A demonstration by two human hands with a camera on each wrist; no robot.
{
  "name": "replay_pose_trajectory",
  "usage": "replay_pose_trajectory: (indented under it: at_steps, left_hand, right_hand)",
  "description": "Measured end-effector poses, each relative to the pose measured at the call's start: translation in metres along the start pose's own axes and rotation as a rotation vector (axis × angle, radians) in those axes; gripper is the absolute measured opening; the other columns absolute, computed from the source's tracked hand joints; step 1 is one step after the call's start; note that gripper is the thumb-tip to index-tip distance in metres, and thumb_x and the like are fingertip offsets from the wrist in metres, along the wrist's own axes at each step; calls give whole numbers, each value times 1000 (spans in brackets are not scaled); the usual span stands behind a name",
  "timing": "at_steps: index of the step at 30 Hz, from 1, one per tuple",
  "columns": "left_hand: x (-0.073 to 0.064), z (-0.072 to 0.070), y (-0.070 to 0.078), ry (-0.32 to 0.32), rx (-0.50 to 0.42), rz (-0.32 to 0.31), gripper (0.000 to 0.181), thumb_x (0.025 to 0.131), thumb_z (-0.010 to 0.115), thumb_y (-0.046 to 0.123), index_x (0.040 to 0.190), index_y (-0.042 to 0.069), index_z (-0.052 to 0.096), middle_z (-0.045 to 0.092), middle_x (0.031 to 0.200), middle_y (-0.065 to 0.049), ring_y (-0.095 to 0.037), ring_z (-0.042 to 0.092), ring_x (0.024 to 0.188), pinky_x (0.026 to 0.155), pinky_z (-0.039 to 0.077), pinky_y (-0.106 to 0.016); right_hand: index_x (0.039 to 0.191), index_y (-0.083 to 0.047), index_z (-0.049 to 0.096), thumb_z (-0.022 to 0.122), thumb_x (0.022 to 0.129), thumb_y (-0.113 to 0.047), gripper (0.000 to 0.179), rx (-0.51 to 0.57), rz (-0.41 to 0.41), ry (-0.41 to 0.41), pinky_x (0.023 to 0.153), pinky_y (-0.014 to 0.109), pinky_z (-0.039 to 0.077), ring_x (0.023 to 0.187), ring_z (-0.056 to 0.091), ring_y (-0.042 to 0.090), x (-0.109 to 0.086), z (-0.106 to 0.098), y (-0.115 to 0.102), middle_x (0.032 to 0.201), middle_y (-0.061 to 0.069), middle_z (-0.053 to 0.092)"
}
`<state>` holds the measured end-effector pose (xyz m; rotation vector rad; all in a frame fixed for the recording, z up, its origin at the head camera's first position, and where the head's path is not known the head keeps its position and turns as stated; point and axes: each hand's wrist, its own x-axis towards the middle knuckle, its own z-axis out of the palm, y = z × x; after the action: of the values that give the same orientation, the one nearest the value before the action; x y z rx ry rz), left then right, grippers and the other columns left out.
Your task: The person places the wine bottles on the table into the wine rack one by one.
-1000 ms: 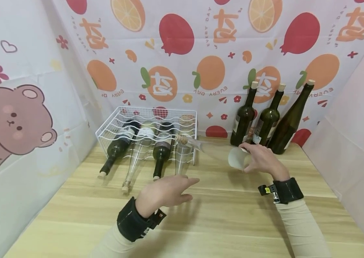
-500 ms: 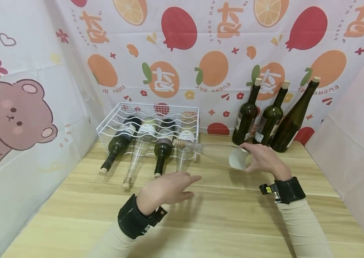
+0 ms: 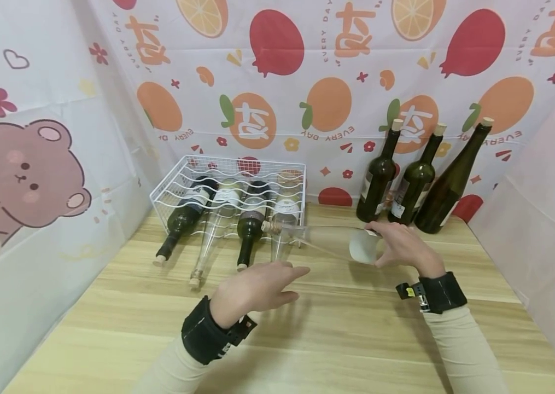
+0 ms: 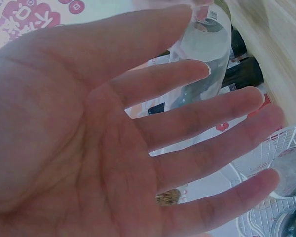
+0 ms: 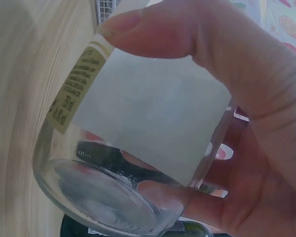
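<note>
Right hand [image 3: 405,247] gripping clear, corked glass bottle [image 3: 331,241] near base; left hand [image 3: 256,290] hovering empty, fingers extended; supporting the neck [image 3: 291,231] beyond it seems wise.

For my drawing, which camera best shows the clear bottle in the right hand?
Head view: the clear bottle shows nearly whole, cork to label. Right wrist: mostly base and label, close. Left wrist: parts behind the left hand.
</note>
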<state>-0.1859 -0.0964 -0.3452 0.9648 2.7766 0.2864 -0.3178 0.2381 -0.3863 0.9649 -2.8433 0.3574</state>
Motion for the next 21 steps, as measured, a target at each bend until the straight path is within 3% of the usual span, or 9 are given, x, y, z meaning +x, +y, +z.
replay_pose_trajectory:
  at_steps: [8,15,18,21]
  left_hand:
    - [-1,-2,2,34,3,-18,53,99,71,23,149,12,55,70,127,-12,-23,68,112,92,57,-39]
    - [-3,-4,0,70,36,-40,52,98,72,24,147,14,58,70,127,-12,-25,69,110,88,59,-42]
    - [-2,-5,-3,126,64,-3,49,97,72,23,144,13,61,72,125,-11,-27,70,111,86,60,-44]
    - [-2,-6,-6,232,84,54,44,96,73,20,138,12,64,74,125,-8,-26,73,105,80,61,-43]
  right_hand:
    - [128,-7,66,92,58,-17,75,-21,-40,6,74,42,57,95,66,25,-1,-2,-4,114,9,73]
    - [128,-9,65,94,60,-21,75,-25,-33,-46,74,41,56,97,66,25,-1,-1,-12,116,8,74]
    - [124,-10,66,94,58,-21,72,-49,-52,-54,72,37,53,91,66,22,0,0,-15,110,6,75]
    - [121,-12,67,94,57,-21,70,-72,-77,-53,71,35,51,88,66,21,0,0,-19,104,4,76]
